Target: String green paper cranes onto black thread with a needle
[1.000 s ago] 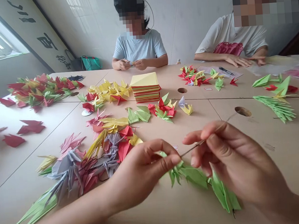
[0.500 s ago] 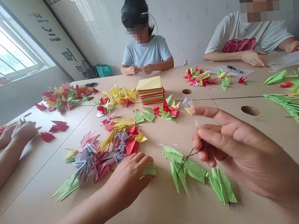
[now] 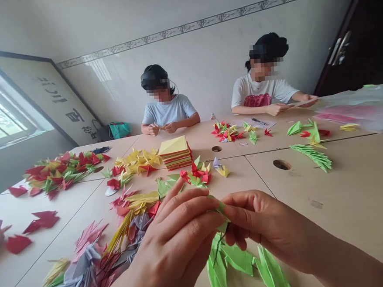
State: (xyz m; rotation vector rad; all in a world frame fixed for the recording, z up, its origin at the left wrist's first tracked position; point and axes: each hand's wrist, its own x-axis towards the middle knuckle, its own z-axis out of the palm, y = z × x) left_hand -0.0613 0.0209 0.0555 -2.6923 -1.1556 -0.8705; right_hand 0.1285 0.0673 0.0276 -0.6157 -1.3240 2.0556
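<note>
Green paper piece (image 3: pixel 221 208) is pinched between both hands, left (image 3: pixel 180 240) and right (image 3: pixel 266 225), above more green folds (image 3: pixel 239 260).

Both forearms reach in from the bottom edge and meet at centre. The left hand (image 3: pixel 180 245) shows its back, fingers extended rightward. The right hand (image 3: pixel 269 225) faces it, thumb and forefinger pinched, fingertips touching the left's.

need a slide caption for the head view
Left hand and right hand pinch a green folded paper piece above a green paper string.
</note>
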